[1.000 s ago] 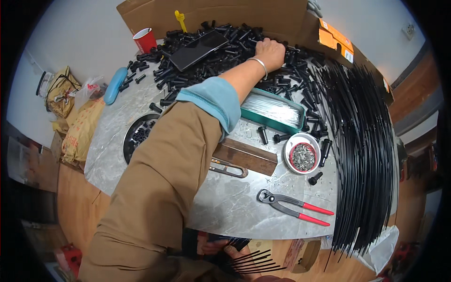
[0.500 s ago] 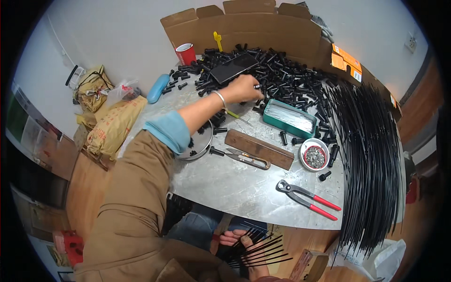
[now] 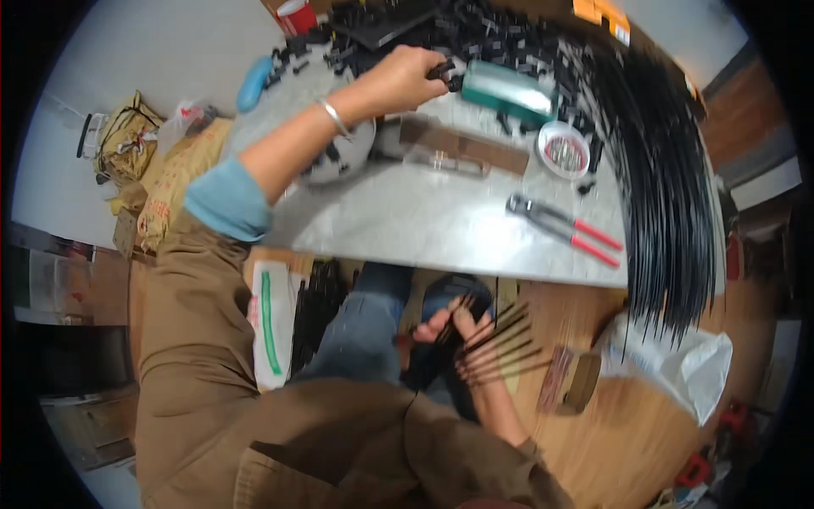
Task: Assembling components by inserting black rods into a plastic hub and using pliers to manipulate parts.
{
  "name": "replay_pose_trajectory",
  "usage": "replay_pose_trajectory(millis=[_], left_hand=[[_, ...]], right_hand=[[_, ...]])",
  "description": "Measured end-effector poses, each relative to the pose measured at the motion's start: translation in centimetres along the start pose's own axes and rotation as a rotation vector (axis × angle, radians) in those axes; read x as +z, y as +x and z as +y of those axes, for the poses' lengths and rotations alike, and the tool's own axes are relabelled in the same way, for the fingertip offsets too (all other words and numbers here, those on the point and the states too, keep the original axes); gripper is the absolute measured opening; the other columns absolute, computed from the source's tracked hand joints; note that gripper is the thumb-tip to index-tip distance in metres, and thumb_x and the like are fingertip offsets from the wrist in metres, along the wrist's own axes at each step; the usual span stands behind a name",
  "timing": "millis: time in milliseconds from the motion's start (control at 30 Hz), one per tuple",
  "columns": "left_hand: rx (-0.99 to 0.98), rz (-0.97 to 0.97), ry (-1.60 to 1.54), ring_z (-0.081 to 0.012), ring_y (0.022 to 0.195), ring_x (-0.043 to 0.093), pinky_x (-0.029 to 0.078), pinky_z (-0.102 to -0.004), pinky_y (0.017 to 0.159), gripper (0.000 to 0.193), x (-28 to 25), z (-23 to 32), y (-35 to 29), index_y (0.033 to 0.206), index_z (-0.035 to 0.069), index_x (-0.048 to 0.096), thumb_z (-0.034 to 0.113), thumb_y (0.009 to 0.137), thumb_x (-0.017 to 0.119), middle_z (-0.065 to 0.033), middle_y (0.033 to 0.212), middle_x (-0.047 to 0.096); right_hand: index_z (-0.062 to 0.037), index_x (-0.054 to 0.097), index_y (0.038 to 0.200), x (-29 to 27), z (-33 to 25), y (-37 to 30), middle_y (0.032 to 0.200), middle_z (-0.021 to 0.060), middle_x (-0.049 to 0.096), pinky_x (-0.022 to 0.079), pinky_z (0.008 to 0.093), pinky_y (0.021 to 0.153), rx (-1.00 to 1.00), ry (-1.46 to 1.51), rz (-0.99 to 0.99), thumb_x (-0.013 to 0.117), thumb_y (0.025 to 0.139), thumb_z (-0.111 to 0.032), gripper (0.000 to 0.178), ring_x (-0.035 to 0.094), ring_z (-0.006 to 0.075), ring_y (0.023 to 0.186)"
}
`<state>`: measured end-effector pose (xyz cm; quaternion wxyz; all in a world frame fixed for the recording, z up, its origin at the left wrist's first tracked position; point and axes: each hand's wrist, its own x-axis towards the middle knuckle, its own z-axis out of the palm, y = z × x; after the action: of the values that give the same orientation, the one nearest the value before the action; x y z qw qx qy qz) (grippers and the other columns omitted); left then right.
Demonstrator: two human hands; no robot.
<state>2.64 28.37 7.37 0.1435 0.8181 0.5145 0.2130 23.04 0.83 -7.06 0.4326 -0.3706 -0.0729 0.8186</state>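
My left hand (image 3: 405,81), with a metal bangle at its wrist, is above the table beside the green box. Its fingers are closed on a black bolt-like piece (image 3: 442,70). A large pile of similar black pieces (image 3: 500,38) spreads behind it. Below the table edge, over my legs, my right hand (image 3: 462,327) is closed around a bunch of thin black rods (image 3: 509,339), whose ends fan out to the right. Motion blurs both hands somewhat. A green box (image 3: 509,92) holds thin silvery pins, and a white bowl (image 3: 563,150) contains small metal bits.
Red-handled pincers (image 3: 566,229) lie near the front edge of the table (image 3: 381,220). A brown bar (image 3: 466,144), snips (image 3: 449,163) and a round tray (image 3: 352,157) lie behind them. Long black rods (image 3: 670,187) hang over the right edge. A white bag (image 3: 670,365) is on the floor.
The view has tilted down, so the table sits higher in the picture and my legs show. My left hand has come away from the pile with the black piece. My right hand keeps the rods.
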Motion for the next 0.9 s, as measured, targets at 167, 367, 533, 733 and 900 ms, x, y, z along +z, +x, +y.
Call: replay_pose_trajectory(millis=[167, 367, 533, 733, 900], left_hand=[[0.072, -0.216, -0.349, -0.0037, 0.057, 0.050, 0.042, -0.0218, 0.051, 0.016, 1.1, 3.3, -11.2, 0.090, 0.002, 0.062, 0.014, 0.080, 0.063, 0.0002, 0.068, 0.058], [-0.573, -0.189, -1.179, -0.0073, 0.058, 0.054, 0.041, -0.0188, 0.050, 0.018, 3.3, 5.9, -24.5, 0.092, 0.006, 0.060, 0.022, 0.086, 0.066, 0.0017, 0.066, 0.056], [-0.581, 0.154, -1.712, -0.0209, 0.082, 0.063, 0.054, -0.0326, 0.069, 0.023, 7.2, 6.8, -27.0, 0.099, 0.005, 0.050, 0.021, 0.089, 0.063, -0.0075, 0.095, 0.056], [-0.491, 0.194, -1.836, -0.0172, 0.075, 0.061, 0.053, -0.0309, 0.064, 0.022, 8.2, 7.0, -25.8, 0.094, 0.007, 0.051, 0.019, 0.086, 0.068, -0.0036, 0.086, 0.055], [-0.522, 0.329, -1.842, -0.0128, 0.068, 0.059, 0.050, -0.0233, 0.055, 0.024, 8.0, 7.8, -25.4, 0.093, 0.007, 0.050, 0.017, 0.084, 0.070, -0.0026, 0.082, 0.055]], right_hand=[[-0.0038, 0.051, 0.098, 2.2, 1.2, -1.0, 0.081, 0.0140, 0.062, 0.058, 0.0437, 0.069, -0.122, -0.085, -0.116, 0.053, 0.094, -0.018, 0.015, 0.066, 0.0297, 0.074], [-0.0012, 0.052, 0.098, 4.8, 3.4, -2.6, 0.080, 0.0142, 0.063, 0.058, 0.0353, 0.060, -0.122, -0.196, -0.125, 0.057, 0.092, -0.020, 0.020, 0.068, 0.0263, 0.070], [-0.0018, 0.053, 0.099, 6.8, 5.4, -3.2, 0.080, 0.0143, 0.064, 0.058, 0.0358, 0.061, -0.204, -0.271, -0.168, 0.060, 0.090, -0.021, 0.022, 0.067, 0.0265, 0.070], [-0.0021, 0.055, 0.100, 7.5, 6.2, -4.0, 0.082, 0.0128, 0.064, 0.059, 0.0395, 0.066, -0.251, -0.350, -0.117, 0.058, 0.092, -0.022, 0.022, 0.067, 0.0248, 0.072], [-0.0024, 0.054, 0.100, 7.8, 6.4, -4.3, 0.081, 0.0127, 0.063, 0.059, 0.0396, 0.064, -0.268, -0.396, -0.107, 0.058, 0.092, -0.022, 0.021, 0.066, 0.0244, 0.069]])
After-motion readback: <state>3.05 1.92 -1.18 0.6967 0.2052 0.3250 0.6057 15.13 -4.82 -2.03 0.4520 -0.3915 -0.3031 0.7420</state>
